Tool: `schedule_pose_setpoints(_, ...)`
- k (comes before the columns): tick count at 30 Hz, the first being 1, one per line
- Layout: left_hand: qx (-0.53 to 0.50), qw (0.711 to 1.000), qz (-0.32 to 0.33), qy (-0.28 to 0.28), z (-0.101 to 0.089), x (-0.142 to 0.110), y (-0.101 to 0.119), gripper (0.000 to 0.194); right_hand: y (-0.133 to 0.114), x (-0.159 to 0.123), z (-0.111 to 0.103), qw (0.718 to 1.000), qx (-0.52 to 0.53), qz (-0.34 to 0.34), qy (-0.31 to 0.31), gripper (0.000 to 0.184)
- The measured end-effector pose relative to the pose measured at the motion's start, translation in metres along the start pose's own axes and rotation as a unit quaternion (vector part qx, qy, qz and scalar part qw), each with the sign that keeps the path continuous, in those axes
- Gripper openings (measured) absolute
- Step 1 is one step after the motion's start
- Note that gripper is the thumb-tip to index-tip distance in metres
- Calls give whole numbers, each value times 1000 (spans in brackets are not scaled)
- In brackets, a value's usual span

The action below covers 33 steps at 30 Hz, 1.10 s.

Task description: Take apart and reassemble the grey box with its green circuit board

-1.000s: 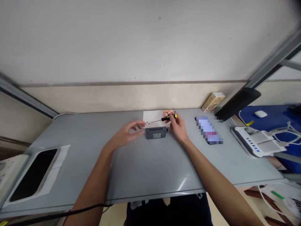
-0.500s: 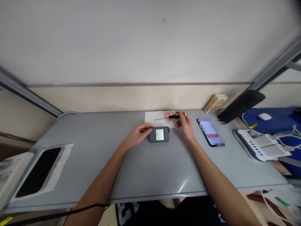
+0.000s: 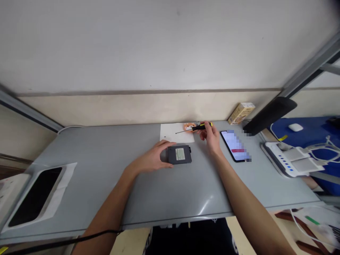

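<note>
My left hand (image 3: 151, 157) spans the left end of a small flat black box (image 3: 187, 159) with a pale label. Its fingertips meet the far edge and its thumb the near edge; the box lies on the grey table. In my right hand (image 3: 211, 138) is a screwdriver (image 3: 197, 128) with a black and yellow handle. Its thin shaft points left, above a white sheet of paper (image 3: 166, 130), tip clear of the box. A small dark speck lies on the paper. Behind the shaft sits an orange item with an animal face (image 3: 188, 125), partly covered.
A phone (image 3: 236, 147) lies right of my right hand. Farther right are a carton (image 3: 241, 113), a black upright object (image 3: 271, 115) and a white charging hub (image 3: 276, 161) with cables. At the left, a dark-screened tablet (image 3: 37, 196) rests on white paper. A wall stands behind the table.
My left hand has shifted from the box's far left corner to straddle its left end, thumb now at the near edge. The screwdriver stays in my right hand. The whole view has shifted slightly.
</note>
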<state>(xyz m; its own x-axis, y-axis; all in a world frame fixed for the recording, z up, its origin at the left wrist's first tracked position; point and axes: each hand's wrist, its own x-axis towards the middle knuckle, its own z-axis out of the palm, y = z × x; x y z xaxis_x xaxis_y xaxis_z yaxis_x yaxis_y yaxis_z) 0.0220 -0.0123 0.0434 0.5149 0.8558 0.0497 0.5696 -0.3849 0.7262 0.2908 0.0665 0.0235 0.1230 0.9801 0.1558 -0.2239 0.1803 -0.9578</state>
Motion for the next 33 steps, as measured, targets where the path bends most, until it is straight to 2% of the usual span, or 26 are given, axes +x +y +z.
schedule_pose_setpoints(4,3,1000,8,21,1,3,2,69,-3,-1,0,1000,-7,-12,3,40)
schedule_pose_setpoints(10,-74,994,-71,32,2,4,-10,59,-9,-3,0,999,3,-23,27,39)
schedule_pose_setpoints(14,-90,990,-90,53,3,6,-10,42,-8,-2,2,999,5,-15,37,45)
schedule_pose_setpoints(20,-52,989,-92,99,13,10,-8,54,-2,-4,7,1000,23,18,10,47)
schedule_pose_setpoints(24,-51,987,-67,133,19,14,-10,54,-1,-10,13,1000,-6,25,-11,49)
schedule_pose_setpoints(28,-35,979,-15,200,19,15,-9,47,0,-14,17,999,-12,35,-18,49)
schedule_pose_setpoints(33,49,968,49,241,16,9,-7,29,2,-15,20,999,-23,41,-11,49)
